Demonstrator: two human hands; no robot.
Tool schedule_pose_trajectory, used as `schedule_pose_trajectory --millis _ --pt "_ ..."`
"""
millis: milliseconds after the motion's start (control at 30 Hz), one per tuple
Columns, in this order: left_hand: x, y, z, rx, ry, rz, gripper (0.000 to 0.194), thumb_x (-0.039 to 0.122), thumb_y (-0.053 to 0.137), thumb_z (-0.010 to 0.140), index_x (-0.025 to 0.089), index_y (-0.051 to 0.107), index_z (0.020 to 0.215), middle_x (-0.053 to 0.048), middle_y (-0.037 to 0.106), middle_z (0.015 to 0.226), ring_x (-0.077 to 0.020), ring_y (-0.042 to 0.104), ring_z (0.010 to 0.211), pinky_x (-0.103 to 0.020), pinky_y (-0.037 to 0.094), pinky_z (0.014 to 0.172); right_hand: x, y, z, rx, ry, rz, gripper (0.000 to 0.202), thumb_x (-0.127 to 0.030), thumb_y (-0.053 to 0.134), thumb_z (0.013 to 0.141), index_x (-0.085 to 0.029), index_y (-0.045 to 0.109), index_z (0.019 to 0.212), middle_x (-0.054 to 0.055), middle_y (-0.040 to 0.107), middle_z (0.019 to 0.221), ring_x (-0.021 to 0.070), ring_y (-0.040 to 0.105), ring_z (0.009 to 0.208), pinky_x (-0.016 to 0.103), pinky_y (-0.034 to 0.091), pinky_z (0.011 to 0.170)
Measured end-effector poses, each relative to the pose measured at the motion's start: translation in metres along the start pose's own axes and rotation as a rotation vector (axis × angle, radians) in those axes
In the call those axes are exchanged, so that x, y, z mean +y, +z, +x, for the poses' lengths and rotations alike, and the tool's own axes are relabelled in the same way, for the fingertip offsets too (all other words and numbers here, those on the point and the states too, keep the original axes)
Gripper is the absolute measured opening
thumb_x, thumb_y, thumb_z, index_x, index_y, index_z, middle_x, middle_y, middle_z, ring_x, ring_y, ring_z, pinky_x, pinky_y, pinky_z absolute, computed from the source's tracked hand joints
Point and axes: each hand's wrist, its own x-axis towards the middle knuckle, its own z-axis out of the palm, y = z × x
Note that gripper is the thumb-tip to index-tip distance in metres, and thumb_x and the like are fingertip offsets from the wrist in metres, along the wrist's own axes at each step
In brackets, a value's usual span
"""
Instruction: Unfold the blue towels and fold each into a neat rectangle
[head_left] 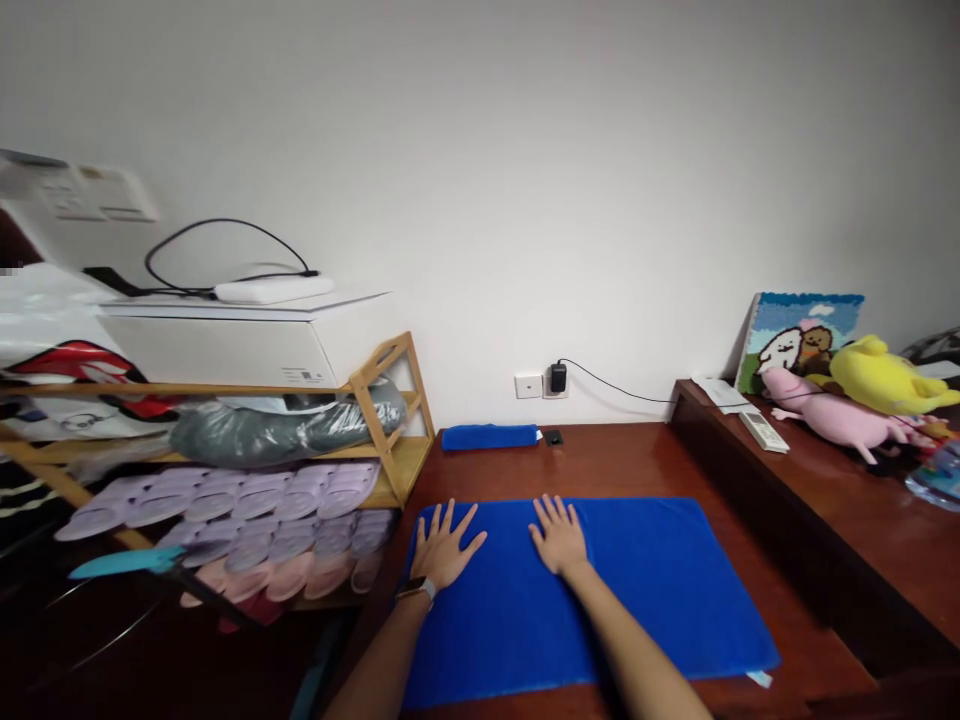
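A blue towel [652, 590] lies spread flat on the reddish-brown wooden table [600, 465], with a small white tag at its near right corner. My left hand [444, 548] rests palm down near the towel's far left corner, fingers spread; a watch is on that wrist. Flat on the towel's far middle part is my right hand [560, 535], its fingers also apart. Neither hand holds anything. Beyond the towel, by the wall, sits a folded or rolled blue cloth [490, 437].
On the left stands a wooden rack [409, 465] with rows of lilac and pink slippers [262, 493] and a white box [217, 345] on top. A black plug [558, 377] sits in the wall. Rightward, a raised surface holds a remote [763, 432], plush toys [832, 415] and a picture [799, 335].
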Motion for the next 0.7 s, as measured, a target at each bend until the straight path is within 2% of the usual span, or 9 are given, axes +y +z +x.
schedule_pose_trajectory --millis 67,233,300,333,400,500,600,700 --pt "0.0 0.0 0.001 -0.003 0.001 0.006 0.077 0.083 0.045 0.097 0.045 0.046 0.163 -0.007 0.037 0.178 -0.0443 0.025 0.165 -0.071 0.01 0.131 0.053 -0.017 -0.011 0.008 0.143 -0.061 0.07 -0.054 0.023 0.11 -0.027 0.026 0.174 0.003 0.022 0.181 0.0256 0.015 0.169 0.052 0.01 0.136" --pt "0.001 -0.001 0.003 0.008 -0.008 -0.012 0.078 0.085 0.046 0.095 0.045 0.048 0.162 -0.008 0.038 0.177 -0.0437 0.026 0.165 -0.071 0.011 0.131 0.21 -0.059 -0.058 0.033 0.524 -0.147 0.073 -0.055 0.017 0.109 -0.024 0.019 0.175 0.002 0.016 0.182 0.0263 0.015 0.169 0.052 0.013 0.136" --pt "0.002 0.0 0.004 0.02 -0.01 -0.021 0.079 0.086 0.045 0.094 0.044 0.05 0.162 -0.008 0.039 0.177 -0.0443 0.027 0.164 -0.072 0.011 0.13 0.256 -0.066 -0.074 0.068 0.62 -0.156 0.076 -0.055 0.016 0.107 -0.022 0.018 0.175 0.004 0.016 0.182 0.0277 0.016 0.168 0.053 0.015 0.135" --pt "0.002 0.001 0.004 0.023 -0.012 -0.019 0.08 0.086 0.045 0.094 0.044 0.05 0.161 -0.008 0.039 0.177 -0.0443 0.027 0.164 -0.072 0.011 0.13 0.272 -0.066 -0.08 0.081 0.643 -0.159 0.077 -0.056 0.015 0.107 -0.021 0.018 0.175 0.005 0.016 0.182 0.0282 0.016 0.168 0.053 0.015 0.135" --pt "0.002 0.002 0.004 0.017 -0.019 -0.008 0.08 0.086 0.045 0.094 0.044 0.05 0.162 -0.008 0.039 0.177 -0.0441 0.026 0.165 -0.072 0.011 0.13 0.29 -0.062 -0.087 0.102 0.652 -0.162 0.079 -0.056 0.014 0.106 -0.019 0.019 0.175 0.006 0.017 0.182 0.0287 0.016 0.168 0.053 0.016 0.135" --pt "0.002 0.002 0.003 -0.009 -0.027 0.005 0.08 0.086 0.045 0.094 0.045 0.048 0.162 -0.007 0.038 0.177 -0.0434 0.025 0.165 -0.071 0.01 0.131 0.292 -0.056 -0.088 0.118 0.652 -0.161 0.08 -0.057 0.013 0.105 -0.018 0.02 0.175 0.006 0.017 0.183 0.0294 0.017 0.168 0.053 0.015 0.135" --pt "0.002 -0.007 0.006 -0.063 -0.043 -0.008 0.081 0.086 0.045 0.094 0.045 0.045 0.164 -0.007 0.034 0.179 -0.0436 0.021 0.166 -0.071 0.008 0.131 0.282 -0.068 -0.085 0.092 0.669 -0.164 0.077 -0.055 0.015 0.107 -0.019 0.022 0.175 0.008 0.018 0.182 0.0306 0.019 0.168 0.056 0.017 0.134" --pt "0.011 -0.024 0.012 -0.166 -0.059 -0.015 0.084 0.085 0.049 0.092 0.042 0.046 0.164 -0.009 0.032 0.179 -0.0462 0.021 0.166 -0.074 0.009 0.13 0.254 -0.095 -0.079 0.027 0.683 -0.216 0.07 -0.045 0.022 0.108 -0.018 0.032 0.172 0.014 0.027 0.179 0.0352 0.024 0.166 0.063 0.016 0.131"
